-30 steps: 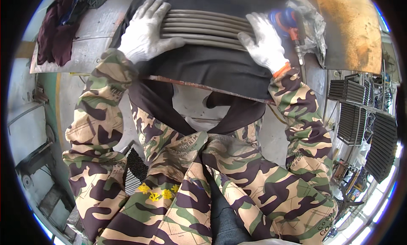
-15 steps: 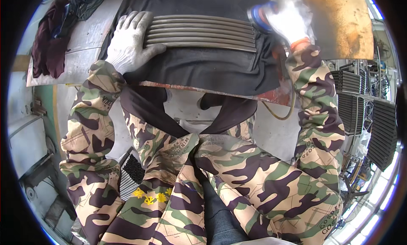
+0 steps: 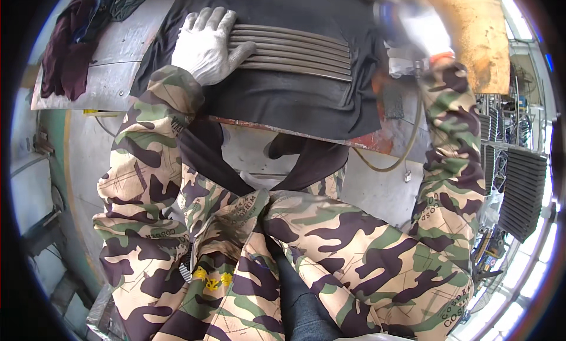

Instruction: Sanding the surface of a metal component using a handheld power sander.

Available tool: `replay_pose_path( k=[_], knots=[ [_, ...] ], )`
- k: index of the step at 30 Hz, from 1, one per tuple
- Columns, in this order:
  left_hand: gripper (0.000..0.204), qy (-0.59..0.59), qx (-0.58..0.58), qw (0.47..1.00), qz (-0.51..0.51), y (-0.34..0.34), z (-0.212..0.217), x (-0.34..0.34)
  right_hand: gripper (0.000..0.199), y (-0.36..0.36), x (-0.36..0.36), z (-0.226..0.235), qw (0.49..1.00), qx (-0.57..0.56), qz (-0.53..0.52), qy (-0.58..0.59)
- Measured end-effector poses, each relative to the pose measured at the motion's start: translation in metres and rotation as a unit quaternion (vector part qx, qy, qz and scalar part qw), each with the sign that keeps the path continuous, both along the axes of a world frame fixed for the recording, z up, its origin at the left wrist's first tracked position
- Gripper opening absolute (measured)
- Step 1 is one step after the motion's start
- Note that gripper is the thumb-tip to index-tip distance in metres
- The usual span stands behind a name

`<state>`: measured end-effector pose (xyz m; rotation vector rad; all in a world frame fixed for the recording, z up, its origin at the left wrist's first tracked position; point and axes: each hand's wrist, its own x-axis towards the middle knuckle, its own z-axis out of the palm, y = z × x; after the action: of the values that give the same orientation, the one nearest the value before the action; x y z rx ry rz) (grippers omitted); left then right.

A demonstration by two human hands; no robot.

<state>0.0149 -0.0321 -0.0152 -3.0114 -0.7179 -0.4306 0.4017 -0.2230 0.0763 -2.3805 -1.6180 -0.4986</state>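
A slatted metal grille point(image 3: 295, 51) of several parallel grey bars lies flat on a black cloth point(image 3: 277, 96) over the table. My left hand point(image 3: 206, 49), in a white knit glove, rests flat on the grille's left end, its thumb apart and pointing along the bars. Off past the grille's right end is my right hand point(image 3: 423, 30), also gloved in white and smeared by motion. It grips a round blue tool point(image 3: 387, 17) that looks like a hand-held sander; its underside is hidden and blurred.
Dark garments point(image 3: 73, 61) lie on the table's left side. A brown-stained board point(image 3: 480, 40) is at the right, with a yellowish hose point(image 3: 392, 166) looping below the table edge. Stacked dark slatted panels point(image 3: 522, 190) stand on the far right.
My right hand and the blue tool have moved right, away from the grille's right end. My left hand has shifted a little right in view, still lying on the bars.
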Motion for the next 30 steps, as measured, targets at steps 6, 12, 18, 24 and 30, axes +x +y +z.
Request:
replay_pose_path(
  k=[6, 12, 18, 24, 30],
  knots=[
    [0.073, 0.015, 0.018, 1.000, 0.021, 0.011, -0.007, -0.007, 0.027, -0.014, -0.128, 0.055, 0.999, 0.032, 0.030, 0.000],
    [0.071, -0.001, 0.033, 0.999, 0.033, 0.011, -0.010, 0.007, 0.034, 0.001, -0.144, -0.034, 0.993, -0.048, 0.103, -0.029],
    [0.068, -0.003, 0.099, 0.993, 0.061, 0.025, -0.021, 0.011, 0.023, 0.039, -0.160, -0.020, 0.993, -0.099, 0.061, 0.002],
    [0.073, -0.056, 0.005, 0.997, 0.053, 0.013, -0.005, 0.040, 0.026, 0.005, -0.134, -0.025, 0.992, -0.113, 0.030, -0.049],
    [0.069, -0.047, -0.008, 0.997, 0.059, 0.016, -0.003, 0.021, 0.021, 0.009, -0.153, -0.015, 0.989, -0.085, 0.112, -0.050]
  ],
)
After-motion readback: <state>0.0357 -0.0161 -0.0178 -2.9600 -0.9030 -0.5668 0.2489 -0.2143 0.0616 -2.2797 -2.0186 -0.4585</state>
